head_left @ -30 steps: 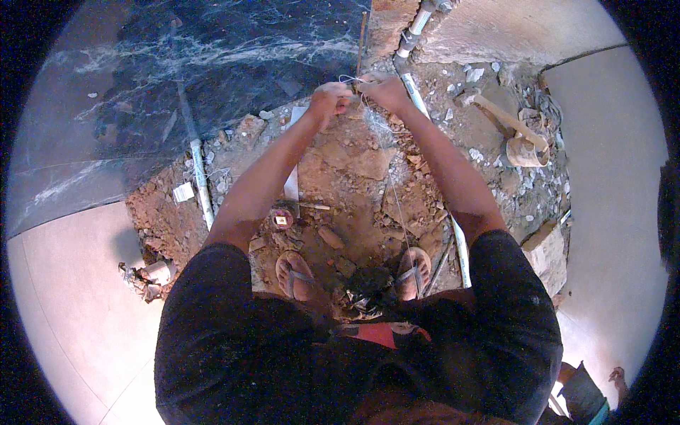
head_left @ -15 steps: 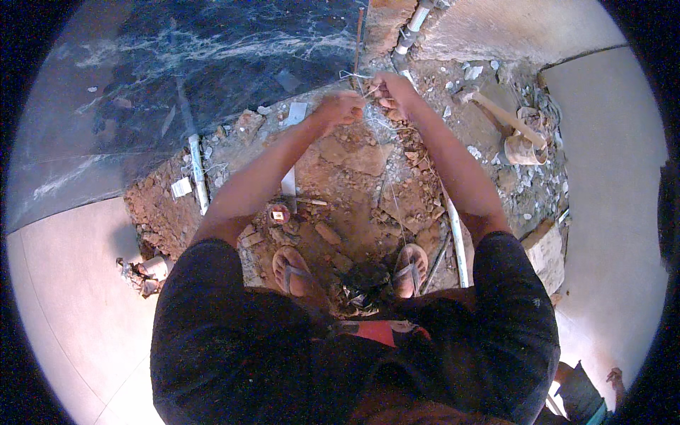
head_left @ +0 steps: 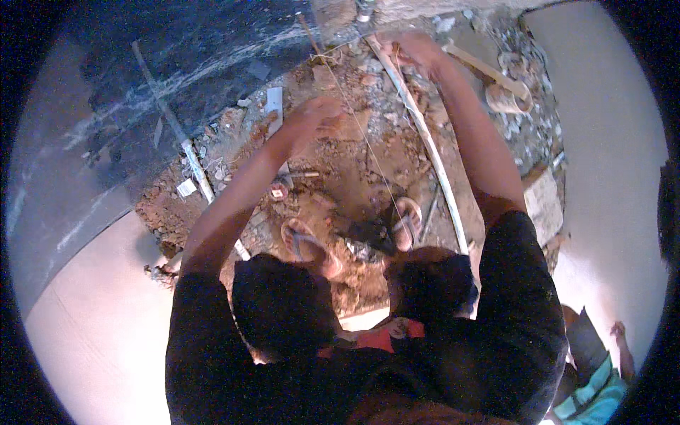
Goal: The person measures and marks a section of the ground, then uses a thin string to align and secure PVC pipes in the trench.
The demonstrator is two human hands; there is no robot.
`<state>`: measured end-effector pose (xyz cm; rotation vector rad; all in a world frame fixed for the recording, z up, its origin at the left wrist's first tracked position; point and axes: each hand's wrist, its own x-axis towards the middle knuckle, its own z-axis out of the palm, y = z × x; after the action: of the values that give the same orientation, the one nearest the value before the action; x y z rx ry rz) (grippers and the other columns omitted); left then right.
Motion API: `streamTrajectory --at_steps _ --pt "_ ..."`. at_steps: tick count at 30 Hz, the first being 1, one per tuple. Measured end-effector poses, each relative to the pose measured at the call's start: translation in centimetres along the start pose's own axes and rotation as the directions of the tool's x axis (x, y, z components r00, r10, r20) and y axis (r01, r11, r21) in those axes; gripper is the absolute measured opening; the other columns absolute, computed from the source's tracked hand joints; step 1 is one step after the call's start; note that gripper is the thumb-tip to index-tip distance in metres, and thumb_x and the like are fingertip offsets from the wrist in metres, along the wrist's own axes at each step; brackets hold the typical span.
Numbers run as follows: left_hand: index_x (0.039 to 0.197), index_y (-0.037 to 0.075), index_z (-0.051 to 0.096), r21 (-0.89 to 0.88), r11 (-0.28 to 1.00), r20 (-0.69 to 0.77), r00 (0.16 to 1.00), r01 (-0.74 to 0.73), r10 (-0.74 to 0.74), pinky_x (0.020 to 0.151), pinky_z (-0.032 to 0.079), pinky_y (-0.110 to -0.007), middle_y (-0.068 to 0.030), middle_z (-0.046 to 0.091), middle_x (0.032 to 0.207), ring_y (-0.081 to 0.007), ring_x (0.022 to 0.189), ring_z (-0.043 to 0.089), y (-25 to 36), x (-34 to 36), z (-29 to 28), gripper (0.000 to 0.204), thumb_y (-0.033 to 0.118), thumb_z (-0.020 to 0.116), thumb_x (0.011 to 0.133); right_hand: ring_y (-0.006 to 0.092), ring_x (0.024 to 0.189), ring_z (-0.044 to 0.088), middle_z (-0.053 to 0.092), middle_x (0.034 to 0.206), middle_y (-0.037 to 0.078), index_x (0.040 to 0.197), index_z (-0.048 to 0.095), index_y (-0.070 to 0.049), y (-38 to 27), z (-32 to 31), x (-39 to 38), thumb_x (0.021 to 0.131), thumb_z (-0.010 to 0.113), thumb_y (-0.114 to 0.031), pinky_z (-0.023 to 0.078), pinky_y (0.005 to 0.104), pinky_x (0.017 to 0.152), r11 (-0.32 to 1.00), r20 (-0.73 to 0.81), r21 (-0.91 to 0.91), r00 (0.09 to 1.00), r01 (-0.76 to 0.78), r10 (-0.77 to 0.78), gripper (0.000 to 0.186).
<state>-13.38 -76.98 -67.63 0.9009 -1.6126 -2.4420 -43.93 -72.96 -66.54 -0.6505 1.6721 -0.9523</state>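
A thin pale string [head_left: 368, 145] is looped about an upright rusty rod [head_left: 307, 32] at the corner of the dark marbled slab. From there one length runs down toward my right foot. My left hand [head_left: 319, 117] is just left of this length, a little blurred, its fingers loosely apart with nothing visible in them. Farther off and to the right, my right hand [head_left: 418, 53] is closed, with a strand of the string leading from the rod to its fingers. Beside that hand lies the upper end of a long white pipe [head_left: 425, 131].
Broken soil and rubble cover the ground around my sandalled feet. A hammer [head_left: 489, 69] with a wooden handle rests by a pale cup-shaped container [head_left: 504, 100] at right. Another pipe [head_left: 197, 168] lies left, near a small red round container [head_left: 279, 191]. Another person [head_left: 595, 375] is at lower right.
My hands have moved apart from the knot by the rod: the left came back and left, the right went outward to the right. The view has shifted, and the string now stretches from the rod.
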Motion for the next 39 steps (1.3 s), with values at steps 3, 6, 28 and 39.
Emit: streamTrajectory --at_steps 3,6,28,39 --pt "0.114 0.005 0.052 -0.135 0.940 -0.095 0.940 0.315 -0.328 0.081 0.048 -0.035 -0.0102 0.060 0.105 -0.0208 0.093 0.059 4.4 -6.2 2.8 0.037 0.028 0.057 0.086 0.0283 0.089 0.058 0.062 0.096 0.014 0.100 0.063 -0.008 -0.2 -3.1 0.5 0.083 0.056 -0.035 0.046 0.0399 0.082 0.736 -0.059 -0.602 0.902 0.310 -0.428 0.033" --pt "0.113 0.004 0.053 -0.026 0.903 -0.206 0.881 0.429 -0.425 0.079 0.048 -0.034 -0.0095 0.061 0.102 -0.0194 0.089 0.060 7.2 -12.5 4.5 0.037 0.027 0.058 0.085 0.0330 0.109 0.052 0.057 0.115 0.018 0.113 0.061 -0.015 -0.7 -6.1 0.6 0.085 0.050 -0.044 0.039 0.0420 0.095 0.322 0.068 -0.902 0.833 0.286 -0.550 0.042" --pt "0.119 -0.001 0.046 0.882 0.446 -0.018 0.956 0.153 -0.292 0.090 0.041 -0.043 -0.0227 0.049 0.117 -0.0349 0.108 0.049 21.2 -41.1 24.7 0.050 0.020 0.065 0.077 0.0383 0.080 0.059 0.064 0.083 0.016 0.084 0.063 -0.003 5.3 -5.2 -55.1 0.077 0.053 -0.019 0.046 0.0477 0.075 0.683 -0.392 -0.674 0.920 -0.283 -0.006 0.020" --pt "0.137 0.003 0.026 0.999 0.032 0.051 0.850 -0.040 -0.525 0.096 0.033 -0.056 -0.0354 0.024 0.134 -0.0491 0.121 0.033 21.4 -44.1 23.4 0.081 0.033 0.067 0.074 0.0274 0.079 0.065 0.066 0.085 0.019 0.094 0.063 -0.002 5.4 17.2 -68.5 0.076 0.064 -0.025 0.050 0.0377 0.072 0.751 -0.430 0.205 0.632 -0.627 0.645 0.029"
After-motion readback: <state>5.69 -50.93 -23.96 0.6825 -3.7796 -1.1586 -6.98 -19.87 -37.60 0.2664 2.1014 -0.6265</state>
